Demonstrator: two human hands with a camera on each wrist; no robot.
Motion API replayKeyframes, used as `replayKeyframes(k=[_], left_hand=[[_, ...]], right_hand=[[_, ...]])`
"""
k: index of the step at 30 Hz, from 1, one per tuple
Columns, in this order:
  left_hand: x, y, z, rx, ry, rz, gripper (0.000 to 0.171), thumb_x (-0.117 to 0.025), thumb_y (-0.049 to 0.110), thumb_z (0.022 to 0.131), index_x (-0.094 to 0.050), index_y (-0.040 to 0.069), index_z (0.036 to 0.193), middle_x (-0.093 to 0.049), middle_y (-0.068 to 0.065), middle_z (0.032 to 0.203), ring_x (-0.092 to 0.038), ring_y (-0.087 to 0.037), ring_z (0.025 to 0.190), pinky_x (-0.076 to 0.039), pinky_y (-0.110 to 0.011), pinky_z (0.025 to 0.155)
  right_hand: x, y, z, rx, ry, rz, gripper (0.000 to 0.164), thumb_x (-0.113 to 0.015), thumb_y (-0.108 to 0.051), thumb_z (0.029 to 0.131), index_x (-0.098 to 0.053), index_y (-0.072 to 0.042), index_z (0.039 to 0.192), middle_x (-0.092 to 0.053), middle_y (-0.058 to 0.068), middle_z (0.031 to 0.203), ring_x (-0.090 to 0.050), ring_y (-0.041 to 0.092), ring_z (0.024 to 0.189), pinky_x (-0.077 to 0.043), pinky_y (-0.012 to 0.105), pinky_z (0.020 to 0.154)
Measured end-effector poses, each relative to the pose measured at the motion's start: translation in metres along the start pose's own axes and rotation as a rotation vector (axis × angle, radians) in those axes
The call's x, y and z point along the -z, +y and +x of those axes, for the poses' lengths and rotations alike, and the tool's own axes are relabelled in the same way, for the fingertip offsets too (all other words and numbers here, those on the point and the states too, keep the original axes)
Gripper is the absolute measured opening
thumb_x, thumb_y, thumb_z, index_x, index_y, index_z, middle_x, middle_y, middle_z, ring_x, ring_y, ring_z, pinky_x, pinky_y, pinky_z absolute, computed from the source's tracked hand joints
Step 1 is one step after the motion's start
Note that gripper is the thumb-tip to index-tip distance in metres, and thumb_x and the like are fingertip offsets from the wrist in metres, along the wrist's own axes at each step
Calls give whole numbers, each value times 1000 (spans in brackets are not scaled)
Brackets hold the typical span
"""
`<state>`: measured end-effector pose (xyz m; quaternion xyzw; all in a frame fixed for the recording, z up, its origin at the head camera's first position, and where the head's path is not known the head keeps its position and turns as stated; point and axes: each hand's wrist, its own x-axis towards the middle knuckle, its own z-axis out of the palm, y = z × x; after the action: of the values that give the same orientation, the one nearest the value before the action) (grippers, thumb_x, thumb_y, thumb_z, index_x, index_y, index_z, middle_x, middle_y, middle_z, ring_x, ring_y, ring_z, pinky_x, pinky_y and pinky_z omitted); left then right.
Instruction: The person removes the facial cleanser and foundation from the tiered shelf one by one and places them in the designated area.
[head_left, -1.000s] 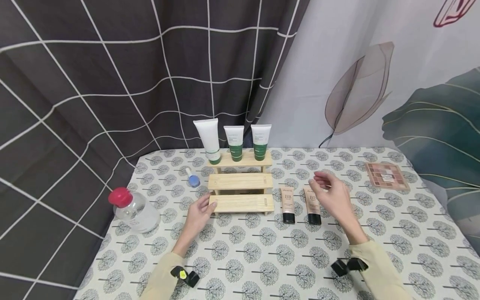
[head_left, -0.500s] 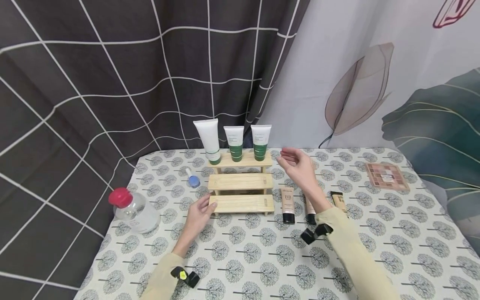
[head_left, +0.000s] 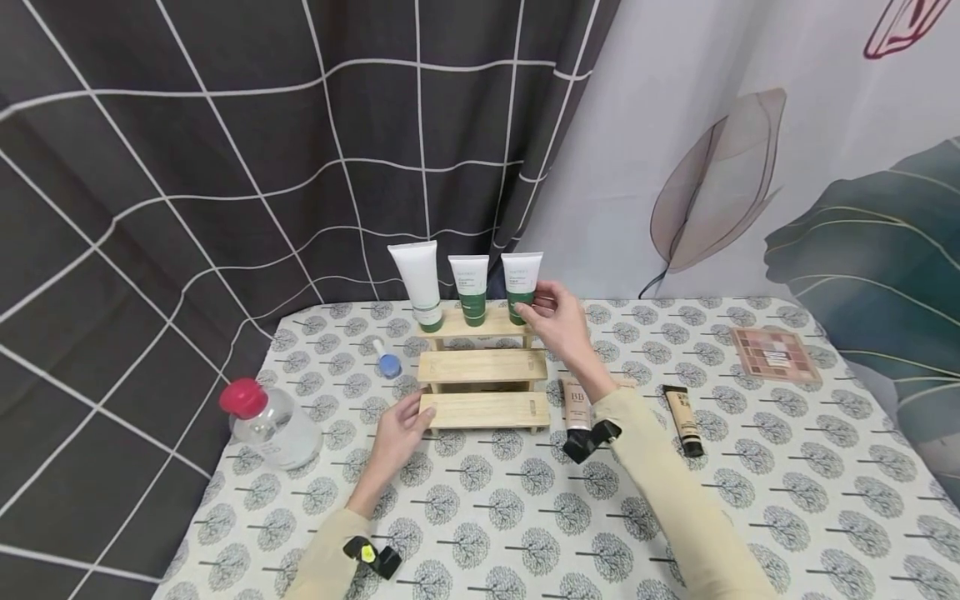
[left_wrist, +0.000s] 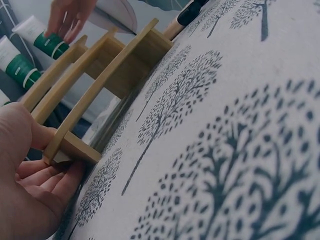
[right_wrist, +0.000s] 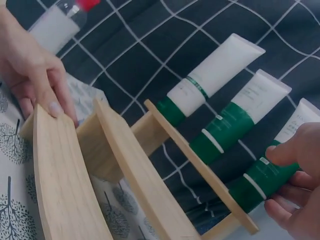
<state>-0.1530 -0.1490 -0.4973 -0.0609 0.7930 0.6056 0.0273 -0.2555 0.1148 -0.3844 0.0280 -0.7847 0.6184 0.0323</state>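
A three-step wooden rack (head_left: 482, 365) stands on the table. My left hand (head_left: 400, 431) grips the left end of its lowest step, thumb on top and fingers beneath, as the left wrist view shows. Along the top step stand a larger white tube (head_left: 416, 279) and two smaller white-and-green tubes, the middle one (head_left: 469, 283) and the right one (head_left: 522, 268), all on their green caps. At that right tube, my right hand (head_left: 558, 323) has its thumb (right_wrist: 284, 152) on the front and its fingers around the far side. The lower two steps bear nothing.
A BB cream tube (head_left: 577, 404) lies right of the rack; another is mostly hidden under my right sleeve. Farther right are a black-capped tube (head_left: 683, 419) and a makeup palette (head_left: 776, 354). A red-capped bottle (head_left: 276, 427) and a small blue-and-white item (head_left: 388, 364) are at left.
My right hand has moved left and away from me, from above the BB cream tubes to the right-hand green tube, and now holds it. The left hand stays on the rack.
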Motion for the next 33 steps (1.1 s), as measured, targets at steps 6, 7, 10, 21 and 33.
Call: replayKeyframes(k=[6, 7, 10, 21, 33], left_hand=[[-1, -1, 0, -9, 0, 2, 55, -64, 15, 99, -46, -6, 146, -51, -32, 145, -57, -44, 130, -55, -39, 106], [-2, -1, 0, -12, -3, -1, 55, -64, 15, 99, -45, -6, 146, -51, -33, 145, -57, -44, 131, -54, -39, 106], [-2, 0, 0, -14, -8, -5, 55, -64, 14, 99, -45, -7, 146, -50, -33, 145, -56, -45, 131, -54, -39, 107], [-1, 1, -1, -12, 5, 13, 55, -65, 15, 99, -46, -6, 146, -51, -32, 145, -57, -43, 131, -54, -39, 106], [-1, 0, 0, -18, 2, 23, 55, -65, 16, 99, -46, -7, 145, -51, -33, 144, -57, -45, 131, -54, -39, 106]], right_hand=[[-3, 5, 2, 13, 35, -12, 49, -73, -12, 93, -54, 4, 135, -63, 25, 132, -66, 36, 121, -58, 36, 105], [-2, 6, 2, 17, 38, -10, 48, -73, -13, 93, -54, 5, 134, -64, 25, 131, -66, 36, 121, -58, 37, 105], [2, 10, 3, 22, 50, -5, 47, -73, -13, 93, -55, 4, 133, -64, 24, 128, -66, 35, 118, -59, 38, 104], [33, 18, 12, 90, 148, -95, 43, -70, -15, 95, -58, 6, 131, -66, 24, 121, -66, 33, 109, -61, 36, 98], [56, 51, 5, 7, 148, -182, 44, -67, -21, 99, -58, 7, 132, -66, 25, 119, -65, 30, 105, -56, 7, 76]])
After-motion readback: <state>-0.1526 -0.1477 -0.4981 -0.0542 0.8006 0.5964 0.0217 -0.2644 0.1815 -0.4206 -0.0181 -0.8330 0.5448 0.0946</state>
